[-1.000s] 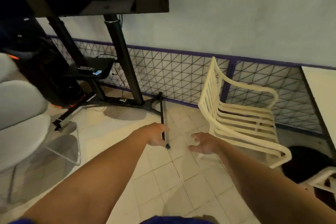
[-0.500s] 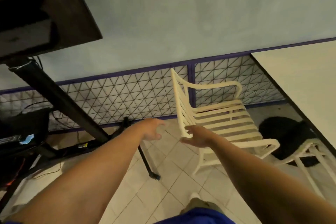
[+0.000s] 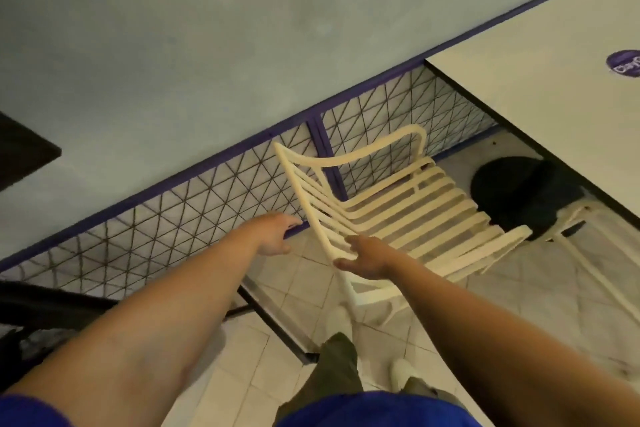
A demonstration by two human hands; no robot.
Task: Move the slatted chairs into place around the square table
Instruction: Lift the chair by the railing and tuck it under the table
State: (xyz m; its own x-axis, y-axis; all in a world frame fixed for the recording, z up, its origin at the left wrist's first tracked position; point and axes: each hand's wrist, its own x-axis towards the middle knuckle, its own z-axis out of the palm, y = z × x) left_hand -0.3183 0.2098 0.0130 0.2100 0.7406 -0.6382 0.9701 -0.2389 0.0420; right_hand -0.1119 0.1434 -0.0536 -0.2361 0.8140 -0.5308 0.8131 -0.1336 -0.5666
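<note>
A cream slatted chair stands on the tiled floor by the wall, its seat facing the square white table at the right. My right hand reaches the near edge of the chair's backrest, fingers straight and touching the frame, thumb just below it. My left hand hovers open a little left of the backrest and holds nothing. Part of a second cream chair shows under the table's near side.
A wire-mesh panel with a purple rail runs along the wall behind the chair. A black stand leg crosses the floor near my feet. A round black base sits under the table. A purple logo marks the tabletop.
The view has swung right and closer to the chair. Both hands have advanced towards the backrest, and my right hand now touches its near edge.
</note>
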